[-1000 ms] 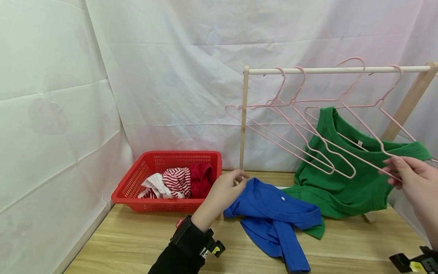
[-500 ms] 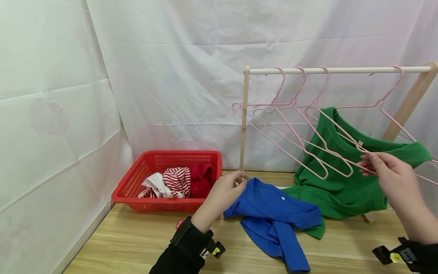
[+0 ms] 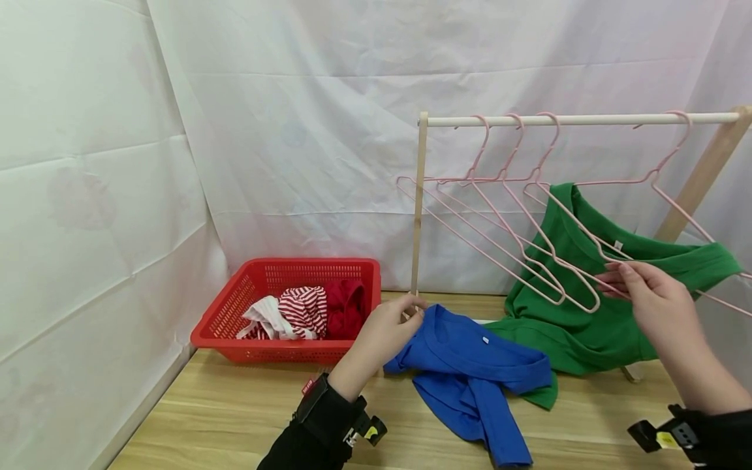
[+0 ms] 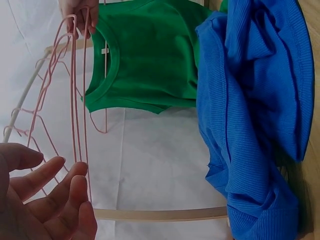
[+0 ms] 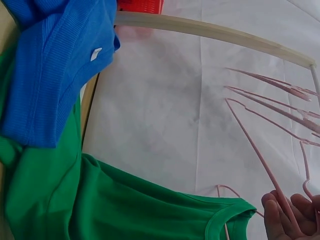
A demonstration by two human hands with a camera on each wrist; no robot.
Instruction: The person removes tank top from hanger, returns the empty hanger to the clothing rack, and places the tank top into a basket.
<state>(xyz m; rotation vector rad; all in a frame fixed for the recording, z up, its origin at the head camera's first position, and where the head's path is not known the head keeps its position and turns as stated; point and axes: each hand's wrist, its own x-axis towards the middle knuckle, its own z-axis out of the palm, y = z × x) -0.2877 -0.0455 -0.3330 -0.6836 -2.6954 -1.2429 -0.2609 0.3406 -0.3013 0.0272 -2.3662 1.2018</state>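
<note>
Head view: a blue top (image 3: 470, 365) lies rumpled on the worktop (image 3: 194, 405), overlapping the green top (image 3: 593, 326). Near it, the left hand (image 3: 384, 329) has loose fingers and holds nothing. The right hand (image 3: 660, 297) pinches the near end of a pink hanger (image 5: 260, 158); a light grip should keep its hook on the white rail (image 3: 617, 120) and the wire from snagging. Farther left, a red perforated basket (image 3: 284, 356) holds a white cloth (image 3: 270, 318), a striped garment (image 3: 303, 310) and a dark red garment (image 3: 345, 310).
</note>
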